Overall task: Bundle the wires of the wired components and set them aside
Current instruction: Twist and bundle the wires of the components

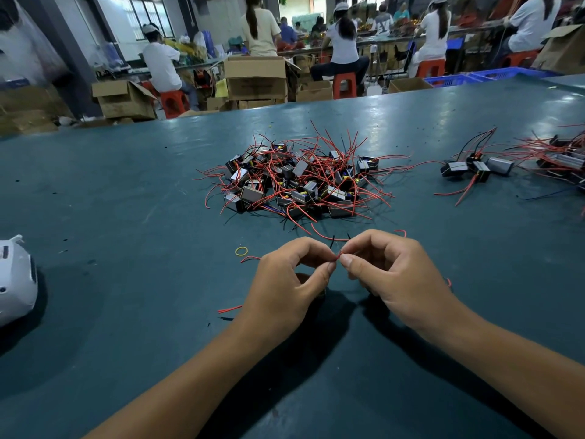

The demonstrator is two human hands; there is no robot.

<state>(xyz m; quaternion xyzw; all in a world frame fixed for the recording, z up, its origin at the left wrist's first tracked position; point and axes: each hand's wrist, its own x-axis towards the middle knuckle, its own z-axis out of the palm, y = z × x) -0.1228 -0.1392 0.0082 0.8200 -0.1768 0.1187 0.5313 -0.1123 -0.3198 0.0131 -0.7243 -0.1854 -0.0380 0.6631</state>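
Red wire point(338, 256) pinched between both hands over the tabletop point(126, 191).
Left hand point(286, 286) and right hand point(391, 274) each grip it; twisting seems underway, then banding with the rubber band point(241, 251).

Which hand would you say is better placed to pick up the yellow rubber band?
Left: the rubber band lies just beside the left hand, while the right hand is farther away. Both pinch the red wire.

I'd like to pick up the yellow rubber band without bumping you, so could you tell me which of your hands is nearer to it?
Left. The left hand sits just right of the yellow rubber band; the right hand lies farther right, beyond the left.
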